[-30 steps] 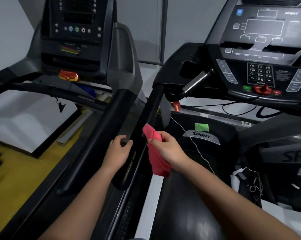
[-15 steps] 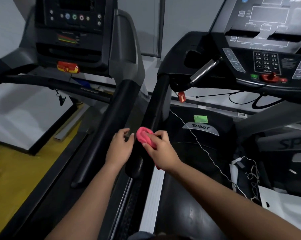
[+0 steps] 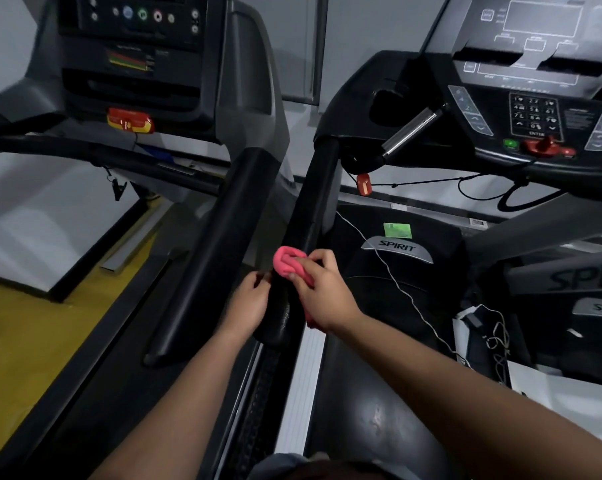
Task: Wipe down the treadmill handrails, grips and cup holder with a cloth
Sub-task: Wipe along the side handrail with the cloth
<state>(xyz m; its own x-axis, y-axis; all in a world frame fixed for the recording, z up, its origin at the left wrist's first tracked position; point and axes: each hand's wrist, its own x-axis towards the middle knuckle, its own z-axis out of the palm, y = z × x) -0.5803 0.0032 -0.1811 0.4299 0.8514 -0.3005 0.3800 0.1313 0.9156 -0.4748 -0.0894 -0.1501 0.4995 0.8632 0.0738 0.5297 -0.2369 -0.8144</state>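
while wiping low on the black handrail (image 3: pixel 313 209), close to its rounded near end, looked to be in the handrail step of the job, with most of the rail's length yet to cover. gripped the pink cloth (image 3: pixel 287 263) in the right hand (image 3: pixel 323 292), with fingers (image 3: pixel 318 263) curled close together over the wad and the thumb pinching it from below. pressed the wad onto the rail's top face, with a tail of fabric hanging under the palm. cupped the rail's outer side with the left hand (image 3: pixel 249 303), fingers bent and touching it; could not tell whether the thumb wrapped round. called next, probably, for a firm slide up the rail toward the console (image 3: pixel 534 81), wrapping the cloth round the sides. judged not yet reached: the steel grip (image 3: pixel 412 131) and the cup holder (image 3: pixel 386 105), both well ahead.
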